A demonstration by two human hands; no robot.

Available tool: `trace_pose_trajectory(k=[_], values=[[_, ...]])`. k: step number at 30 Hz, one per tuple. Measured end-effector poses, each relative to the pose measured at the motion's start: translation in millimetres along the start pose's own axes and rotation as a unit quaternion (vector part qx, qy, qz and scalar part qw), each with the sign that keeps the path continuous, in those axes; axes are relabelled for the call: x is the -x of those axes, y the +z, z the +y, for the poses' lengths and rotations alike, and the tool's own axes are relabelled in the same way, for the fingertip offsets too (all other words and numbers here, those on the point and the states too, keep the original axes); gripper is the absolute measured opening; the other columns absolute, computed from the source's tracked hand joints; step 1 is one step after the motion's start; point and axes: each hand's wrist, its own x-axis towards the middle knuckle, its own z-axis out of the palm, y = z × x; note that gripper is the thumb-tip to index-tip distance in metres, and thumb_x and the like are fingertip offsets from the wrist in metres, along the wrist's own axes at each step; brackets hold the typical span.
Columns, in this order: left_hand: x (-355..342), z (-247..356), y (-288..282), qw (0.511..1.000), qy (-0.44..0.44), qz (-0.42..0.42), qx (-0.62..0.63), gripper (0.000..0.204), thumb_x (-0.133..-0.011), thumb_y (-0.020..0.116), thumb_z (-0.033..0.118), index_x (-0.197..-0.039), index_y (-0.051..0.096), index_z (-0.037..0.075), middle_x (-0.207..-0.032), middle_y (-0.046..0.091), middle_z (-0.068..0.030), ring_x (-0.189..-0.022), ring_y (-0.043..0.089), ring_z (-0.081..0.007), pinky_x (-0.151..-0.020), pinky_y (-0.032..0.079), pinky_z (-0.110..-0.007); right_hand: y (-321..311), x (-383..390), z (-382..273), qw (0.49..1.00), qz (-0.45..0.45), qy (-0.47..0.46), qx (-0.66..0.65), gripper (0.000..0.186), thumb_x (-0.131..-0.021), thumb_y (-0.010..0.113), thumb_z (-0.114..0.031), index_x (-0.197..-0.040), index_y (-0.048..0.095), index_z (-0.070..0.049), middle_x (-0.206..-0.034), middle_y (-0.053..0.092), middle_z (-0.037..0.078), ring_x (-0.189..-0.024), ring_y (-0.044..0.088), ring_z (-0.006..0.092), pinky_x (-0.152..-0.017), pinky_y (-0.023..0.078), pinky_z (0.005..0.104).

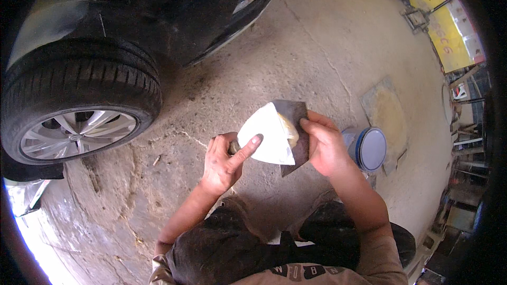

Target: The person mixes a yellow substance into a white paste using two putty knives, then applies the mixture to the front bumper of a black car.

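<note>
My left hand (224, 161) grips the handle of a wide putty spreader (266, 132), its index finger laid along the pale blade. The blade rests on a dark flat board (296, 126) that my right hand (325, 145) holds by its right edge. A lump of yellowish filler paste (289, 129) sits on the board, partly under the blade. Both hands are in front of my knees, above a concrete floor.
A black car with a tyre and silver wheel (79, 126) stands at upper left. A round tin with a blue lid (369, 149) sits on the floor by my right hand, beside a flat stained panel (385, 108). Yellow metal equipment (449, 37) lies at upper right.
</note>
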Motion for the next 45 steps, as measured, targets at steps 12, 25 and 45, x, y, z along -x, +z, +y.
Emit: trace_pose_trajectory(k=[12, 25, 45], values=[[7, 19, -4, 0.682, -0.391, -0.185, 0.589, 0.041, -0.098, 0.037, 0.025, -0.099, 0.063, -0.006, -0.066, 0.058, -0.0063, -0.051, 0.049, -0.0122, -0.048, 0.04, -0.027, 25, 4, -12, 0.929, -0.094, -0.264, 0.243, 0.023, -0.101, 0.053, -0.009, -0.118, 0.06, 0.005, -0.113, 0.062, 0.006, -0.101, 0.056, 0.0113, -0.09, 0.046, 0.0278], [7, 17, 10, 0.645, -0.358, -0.06, 0.673, 0.039, -0.099, 0.046, 0.037, -0.113, 0.051, 0.0, -0.085, 0.056, -0.0063, -0.076, 0.052, -0.016, -0.068, 0.043, -0.03, 25, -9, 20, 0.582, -0.113, -0.47, 0.654, 0.051, -0.073, 0.062, 0.002, -0.122, 0.069, -0.011, -0.112, 0.063, 0.013, -0.102, 0.062, 0.0307, -0.096, 0.049, 0.0441], [-2, 3, -22, 0.692, -0.438, -0.199, 0.538, 0.04, -0.094, 0.038, 0.024, -0.096, 0.065, -0.005, -0.062, 0.052, -0.0018, -0.05, 0.045, -0.0096, -0.046, 0.035, -0.025, 26, 1, -25, 0.758, -0.17, -0.342, 0.529, 0.027, -0.091, 0.056, 0.002, -0.116, 0.066, 0.001, -0.113, 0.067, 0.018, -0.105, 0.065, 0.0331, -0.089, 0.052, 0.0367]])
